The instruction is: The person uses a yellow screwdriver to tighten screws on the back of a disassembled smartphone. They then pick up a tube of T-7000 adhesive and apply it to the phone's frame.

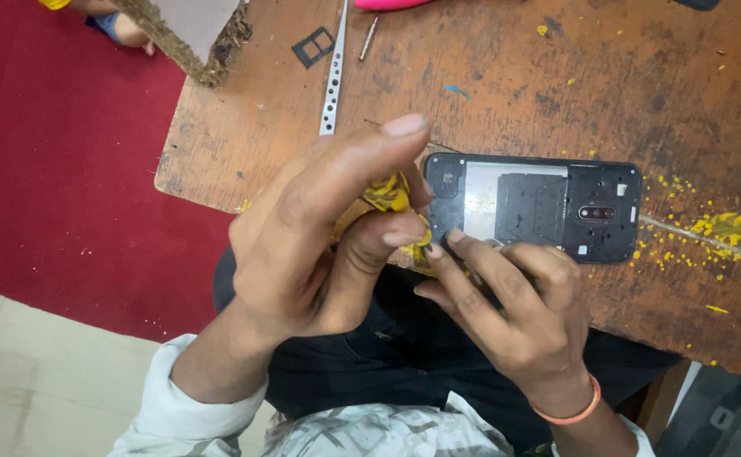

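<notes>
Yellow sticky stuff [387, 196] is what I'm pinching in my left hand [303, 245] right now, thumb and fingers squeezing together around it just off the left end of the phone [533, 208]. It's crumpled, looks like old adhesive or tape, though I can't say for sure which.

I'm resting my right hand [514, 313] on the near edge of the phone, fingers bunched close together with the tips pressing down at the lower left corner, right next to where the yellow strip is coming off. That hand isn't gripping anything, just touching the frame.

I'm seeing the phone lying flat on the worn wooden table [506, 93], back cover off, dark frame and a pale shiny patch showing inside, camera hole toward the right end.

Little yellow crumbs [730, 227] are sitting scattered over the table to the right of the phone. Farther back, well apart from my hands, a thin metal strip with holes [333, 76], a small black tray frame [313, 46] and a short metal pin [369, 38] are lying. An orange band [575, 413] is hugging my right wrist.
</notes>
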